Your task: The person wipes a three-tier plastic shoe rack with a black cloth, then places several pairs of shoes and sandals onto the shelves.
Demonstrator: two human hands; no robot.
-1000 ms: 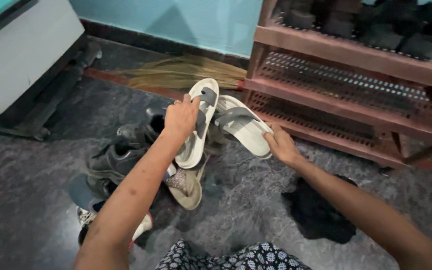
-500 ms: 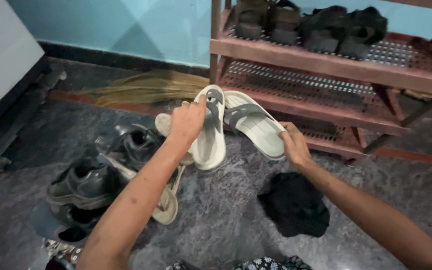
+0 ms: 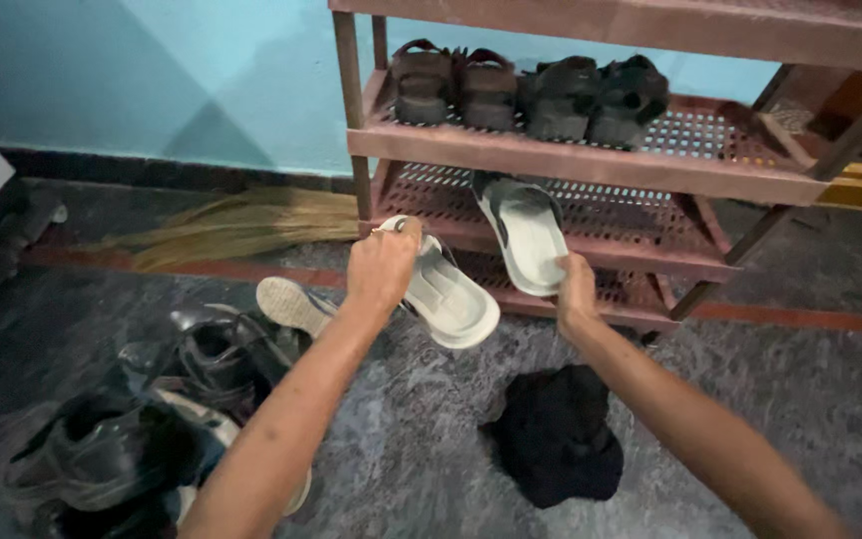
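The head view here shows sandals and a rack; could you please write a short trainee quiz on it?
1. True or false: each hand holds a pale sandal.
2. Which sandal reaches the rack? A left-hand B right-hand
3. What dark thing lies on the floor under the right arm?

Key:
1. True: left hand on one sandal, right hand on the other sandal.
2. B
3. A black cloth.
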